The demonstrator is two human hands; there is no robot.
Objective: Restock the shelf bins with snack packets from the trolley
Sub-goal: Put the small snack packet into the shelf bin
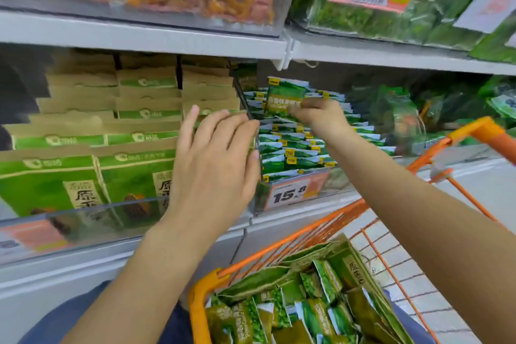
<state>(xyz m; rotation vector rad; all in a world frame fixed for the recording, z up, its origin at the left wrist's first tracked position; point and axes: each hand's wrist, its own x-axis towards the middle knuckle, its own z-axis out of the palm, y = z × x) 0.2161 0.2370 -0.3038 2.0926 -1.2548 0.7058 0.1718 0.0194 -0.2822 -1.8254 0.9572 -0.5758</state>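
Two bare forearms, no sleeves down to the lower frame edge. Left hand (215,159) and right hand (321,117) without gloves, rings, watch or wristband. Short, plain, unpainted nails on the left fingers (192,113). Dark blue clothing (58,324) at the bottom left of the frame, between the arms and again at the bottom right behind the right forearm; cut and fabric too blurred to tell.

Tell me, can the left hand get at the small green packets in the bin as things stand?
Probably yes. The left hand is open and holds nothing, right beside the clear divider; the packet rows lie open from above. The right hand, holding one packet, crowds only the back.
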